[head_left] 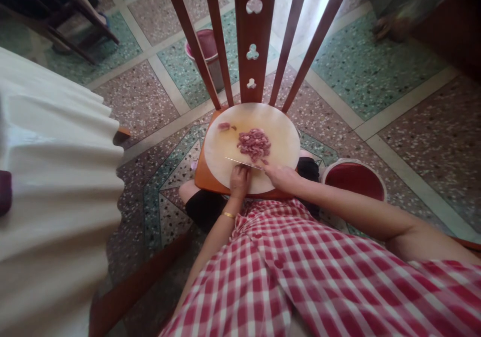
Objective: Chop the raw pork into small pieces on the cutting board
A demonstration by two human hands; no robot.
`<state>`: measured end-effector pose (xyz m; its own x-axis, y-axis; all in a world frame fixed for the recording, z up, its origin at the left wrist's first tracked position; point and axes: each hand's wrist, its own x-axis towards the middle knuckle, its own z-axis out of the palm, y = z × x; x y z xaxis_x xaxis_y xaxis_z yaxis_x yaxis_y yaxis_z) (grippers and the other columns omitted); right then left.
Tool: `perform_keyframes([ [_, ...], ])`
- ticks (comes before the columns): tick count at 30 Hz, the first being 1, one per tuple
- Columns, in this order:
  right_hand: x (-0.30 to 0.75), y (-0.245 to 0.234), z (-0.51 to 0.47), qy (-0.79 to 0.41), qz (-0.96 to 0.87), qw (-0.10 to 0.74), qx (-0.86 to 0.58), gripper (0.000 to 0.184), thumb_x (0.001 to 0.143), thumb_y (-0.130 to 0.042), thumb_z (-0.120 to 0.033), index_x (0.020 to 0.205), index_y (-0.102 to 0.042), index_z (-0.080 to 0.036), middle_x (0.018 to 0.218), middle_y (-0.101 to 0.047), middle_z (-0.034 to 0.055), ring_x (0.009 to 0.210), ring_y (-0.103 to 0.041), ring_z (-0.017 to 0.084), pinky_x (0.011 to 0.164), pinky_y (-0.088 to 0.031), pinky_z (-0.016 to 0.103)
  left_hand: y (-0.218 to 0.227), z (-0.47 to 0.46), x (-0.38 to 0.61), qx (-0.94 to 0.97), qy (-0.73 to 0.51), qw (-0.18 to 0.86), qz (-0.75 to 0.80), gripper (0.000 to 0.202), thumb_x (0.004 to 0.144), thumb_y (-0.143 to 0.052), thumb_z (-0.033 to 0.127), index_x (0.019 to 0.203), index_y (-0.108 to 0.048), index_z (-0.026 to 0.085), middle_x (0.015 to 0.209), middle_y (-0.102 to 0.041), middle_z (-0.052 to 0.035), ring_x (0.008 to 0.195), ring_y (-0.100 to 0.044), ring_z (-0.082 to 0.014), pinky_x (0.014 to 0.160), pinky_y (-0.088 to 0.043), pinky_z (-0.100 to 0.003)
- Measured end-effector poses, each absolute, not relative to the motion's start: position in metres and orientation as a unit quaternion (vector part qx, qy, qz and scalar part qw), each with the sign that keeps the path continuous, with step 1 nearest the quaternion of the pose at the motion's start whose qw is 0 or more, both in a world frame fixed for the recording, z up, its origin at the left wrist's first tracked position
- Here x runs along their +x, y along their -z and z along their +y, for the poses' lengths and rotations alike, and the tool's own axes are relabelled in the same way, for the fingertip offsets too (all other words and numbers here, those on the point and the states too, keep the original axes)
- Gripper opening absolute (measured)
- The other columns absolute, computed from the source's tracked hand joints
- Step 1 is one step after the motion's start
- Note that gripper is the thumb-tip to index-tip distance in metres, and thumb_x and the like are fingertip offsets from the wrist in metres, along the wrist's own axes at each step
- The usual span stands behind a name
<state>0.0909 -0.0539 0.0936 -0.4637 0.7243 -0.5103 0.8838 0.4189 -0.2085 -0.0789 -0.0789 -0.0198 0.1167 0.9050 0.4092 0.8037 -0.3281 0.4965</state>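
A round white cutting board (pixel 221 169) lies on the seat of a wooden chair. Diced raw meat (pixel 254 144) is heaped near its middle, and a small separate meat piece (pixel 224 126) sits at the upper left. My right hand (pixel 283 178) is closed around a knife (pixel 240 162), whose thin blade points left across the board, seen nearly edge-on. Its handle is hidden in my palm. Close behind the blade, my left hand (pixel 239 179) presses on the board with curled fingers; whatever lies under the fingertips is too small to make out.
The chair's slatted back (pixel 253 36) rises beyond the board. A red bucket (pixel 355 179) stands on the floor at right, and a pinkish bin (pixel 206 46) behind the slats. At left hangs a pale tablecloth (pixel 63 187). Another chair (pixel 75 16) is at the upper left.
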Motion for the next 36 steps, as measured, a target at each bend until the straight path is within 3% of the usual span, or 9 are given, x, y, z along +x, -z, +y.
perform_keyframes([
  [6, 0.053, -0.085, -0.032, 0.258, 0.826, 0.157, 0.477, 0.032, 0.09, -0.033, -0.02, 0.117, -0.05, -0.014, 0.096, -0.066, 0.0142, 0.09, -0.063, 0.023, 0.072, -0.047, 0.028, 0.022, -0.077, -0.079, 0.744, -0.319, 0.083, 0.581, 0.016, 0.087, -0.047, 0.021, 0.092, -0.061, 0.016, 0.089, -0.059, -0.0105, 0.09, -0.055, -0.0212, 0.08, -0.048, -0.036],
  [12, 0.096, -0.086, -0.042, 0.229, 0.816, 0.17, 0.502, 0.042, 0.089, -0.033, -0.018, 0.13, -0.041, -0.016, 0.098, -0.066, 0.0137, 0.088, -0.064, 0.024, 0.071, -0.046, 0.031, 0.017, -0.078, -0.078, 0.741, -0.333, 0.08, 0.578, 0.016, 0.087, -0.049, 0.024, 0.094, -0.063, 0.018, 0.097, -0.058, -0.0093, 0.095, -0.054, -0.0198, 0.084, -0.047, -0.035],
  [24, 0.095, -0.099, -0.059, 0.217, 0.823, 0.194, 0.488, 0.031, 0.091, -0.029, -0.018, 0.114, -0.051, -0.016, 0.094, -0.065, 0.0145, 0.086, -0.063, 0.024, 0.07, -0.045, 0.032, 0.014, -0.083, -0.08, 0.738, -0.336, 0.086, 0.578, 0.016, 0.088, -0.047, 0.022, 0.096, -0.06, 0.017, 0.092, -0.06, -0.0093, 0.093, -0.055, -0.0198, 0.083, -0.047, -0.037],
  [32, 0.045, -0.08, -0.029, 0.255, 0.838, 0.124, 0.466, 0.03, 0.091, -0.033, -0.019, 0.114, -0.052, -0.017, 0.094, -0.067, 0.0111, 0.086, -0.064, 0.022, 0.07, -0.045, 0.029, 0.019, -0.081, -0.081, 0.746, -0.315, 0.072, 0.582, 0.017, 0.088, -0.046, 0.023, 0.093, -0.061, 0.015, 0.09, -0.059, -0.0106, 0.09, -0.055, -0.0206, 0.08, -0.048, -0.036],
  [36, 0.068, -0.08, -0.036, 0.243, 0.844, 0.119, 0.462, 0.032, 0.09, -0.035, -0.018, 0.118, -0.05, -0.016, 0.096, -0.067, 0.0115, 0.089, -0.063, 0.021, 0.072, -0.045, 0.027, 0.018, -0.082, -0.081, 0.743, -0.314, 0.084, 0.585, 0.017, 0.088, -0.047, 0.024, 0.093, -0.062, 0.017, 0.092, -0.059, -0.0101, 0.092, -0.055, -0.02, 0.082, -0.047, -0.036],
])
